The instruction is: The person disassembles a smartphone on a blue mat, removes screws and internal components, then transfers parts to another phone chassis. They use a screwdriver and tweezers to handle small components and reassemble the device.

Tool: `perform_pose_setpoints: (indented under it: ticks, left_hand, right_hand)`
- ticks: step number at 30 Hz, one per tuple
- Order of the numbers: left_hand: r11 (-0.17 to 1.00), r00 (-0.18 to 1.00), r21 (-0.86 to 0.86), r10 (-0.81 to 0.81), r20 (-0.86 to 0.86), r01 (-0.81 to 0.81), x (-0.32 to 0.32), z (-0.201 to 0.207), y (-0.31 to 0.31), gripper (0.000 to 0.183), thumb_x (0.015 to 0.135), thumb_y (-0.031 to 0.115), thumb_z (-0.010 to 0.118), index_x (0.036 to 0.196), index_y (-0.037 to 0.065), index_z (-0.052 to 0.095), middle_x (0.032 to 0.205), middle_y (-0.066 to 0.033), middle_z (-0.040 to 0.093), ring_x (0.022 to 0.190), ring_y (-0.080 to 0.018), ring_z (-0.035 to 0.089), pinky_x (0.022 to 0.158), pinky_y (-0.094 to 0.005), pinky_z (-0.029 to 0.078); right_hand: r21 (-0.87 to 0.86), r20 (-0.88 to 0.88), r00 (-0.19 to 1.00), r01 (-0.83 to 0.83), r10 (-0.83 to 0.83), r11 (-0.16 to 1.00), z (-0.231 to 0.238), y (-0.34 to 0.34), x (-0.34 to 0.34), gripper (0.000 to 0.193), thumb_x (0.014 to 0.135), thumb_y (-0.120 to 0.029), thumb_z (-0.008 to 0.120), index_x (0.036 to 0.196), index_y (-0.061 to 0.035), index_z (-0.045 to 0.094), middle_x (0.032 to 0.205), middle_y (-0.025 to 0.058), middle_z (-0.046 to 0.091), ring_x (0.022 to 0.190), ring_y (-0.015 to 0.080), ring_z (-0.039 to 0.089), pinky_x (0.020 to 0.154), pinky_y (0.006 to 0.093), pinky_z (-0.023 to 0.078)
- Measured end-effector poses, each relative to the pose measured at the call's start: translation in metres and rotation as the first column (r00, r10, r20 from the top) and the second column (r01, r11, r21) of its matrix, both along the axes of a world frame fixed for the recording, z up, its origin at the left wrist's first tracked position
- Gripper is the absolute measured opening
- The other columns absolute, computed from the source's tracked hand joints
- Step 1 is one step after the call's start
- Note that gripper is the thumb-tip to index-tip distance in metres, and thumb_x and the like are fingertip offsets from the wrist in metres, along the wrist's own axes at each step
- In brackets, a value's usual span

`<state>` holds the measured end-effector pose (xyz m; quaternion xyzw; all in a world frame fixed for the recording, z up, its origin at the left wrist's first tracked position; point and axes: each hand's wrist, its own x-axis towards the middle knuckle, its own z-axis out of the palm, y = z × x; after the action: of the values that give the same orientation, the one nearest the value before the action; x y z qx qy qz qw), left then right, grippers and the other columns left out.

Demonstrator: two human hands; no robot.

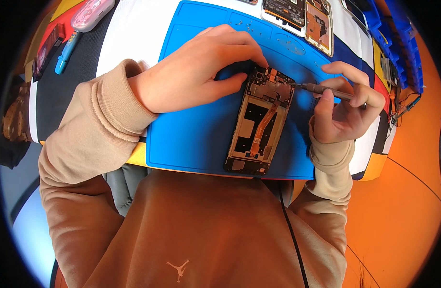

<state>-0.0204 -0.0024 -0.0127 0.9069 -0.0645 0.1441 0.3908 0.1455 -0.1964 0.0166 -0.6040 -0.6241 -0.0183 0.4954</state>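
An opened smartphone (261,122) lies on a blue work mat (196,139), its circuit board and orange ribbon cable bare. My left hand (201,67) bends over its upper left corner, index fingertip at the top edge and thumb at the left side, seeming to steady it. The thumb and index finger are spread around that corner. In my right hand (347,105) a slim grey screwdriver (326,90) is pinched between thumb and fingers. Its tip meets the upper right edge of the circuit board; whether it sits in a screw is too small to tell.
Beyond the phone, small screws (246,25) are scattered on the mat. Two opened phone parts, a white-framed one (282,14) and a gold-edged one (321,29), lie at the far edge. Blue bins (402,43) stand far right. A pink case (92,14) and a blue pen-like tool (67,54) lie far left.
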Motion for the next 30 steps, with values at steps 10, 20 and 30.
perform_pose_setpoints:
  ticks: [10, 20, 30]
  left_hand:
    - [0.999, 1.0, 0.04, 0.003, -0.013, -0.002, 0.0, 0.003, 0.0, 0.035, 0.082, -0.004, 0.061, 0.115, 0.006, 0.063, 0.118, -0.0073, 0.059, 0.11, -0.0278, 0.052, 0.098, -0.0375, 0.04]
    - [1.0, 1.0, 0.03, -0.002, 0.012, 0.002, 0.002, 0.002, 0.001, 0.031, 0.084, 0.0, 0.059, 0.114, 0.005, 0.062, 0.116, -0.009, 0.059, 0.107, -0.0285, 0.052, 0.096, -0.0383, 0.04]
    - [0.997, 1.0, 0.081, 0.002, 0.026, -0.005, 0.007, 0.015, -0.002, 0.022, 0.088, 0.008, 0.062, 0.11, 0.004, 0.064, 0.107, -0.0097, 0.063, 0.1, -0.0275, 0.056, 0.09, -0.0353, 0.043]
  right_hand:
    - [0.003, -0.047, 0.999, -0.008, 0.008, 1.0, -0.001, -0.001, 0.0, 0.039, 0.076, 0.014, 0.054, 0.098, -0.0067, 0.029, 0.107, 0.0267, 0.059, 0.06, 0.0101, 0.052, 0.062, 0.0198, 0.047]
    - [-0.021, -0.051, 0.999, -0.017, 0.016, 1.0, -0.001, 0.0, 0.0, 0.036, 0.077, 0.015, 0.053, 0.1, -0.0041, 0.032, 0.107, 0.0251, 0.059, 0.065, 0.0096, 0.05, 0.066, 0.0202, 0.048]
    - [0.102, -0.471, 0.882, 0.088, -0.029, 0.991, -0.013, 0.006, 0.022, 0.023, 0.087, 0.009, 0.046, 0.104, -0.0034, 0.038, 0.106, 0.0196, 0.062, 0.06, 0.0064, 0.05, 0.057, 0.0205, 0.047]
